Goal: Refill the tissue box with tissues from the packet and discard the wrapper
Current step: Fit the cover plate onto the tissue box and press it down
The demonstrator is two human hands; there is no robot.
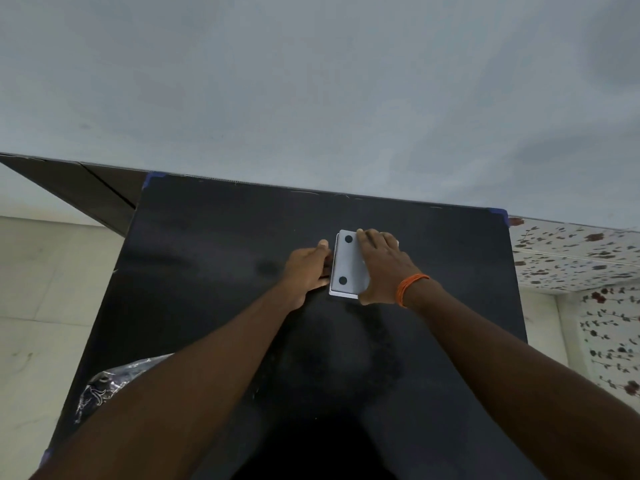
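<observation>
I see both of my hands out over the black worktop point(214, 258), meeting at the tissue box point(347, 263). The box lies between them with a pale grey panel carrying two dark round pads facing up, so it looks turned bottom-up. My right hand point(382, 268) lies flat over the box's right half, fingers spread across the panel toward its far edge and thumb at the near corner, pressing rather than closing around it. My left hand point(306, 270) is curled against the box's left side, thumb tip at the top edge; its fingers are tucked out of sight, so I cannot tell whether they grip anything. An orange thread band point(408, 289) circles my right wrist. Near my left forearm, at the worktop's left edge, a crumpled clear wrapper point(104, 386) shows.
</observation>
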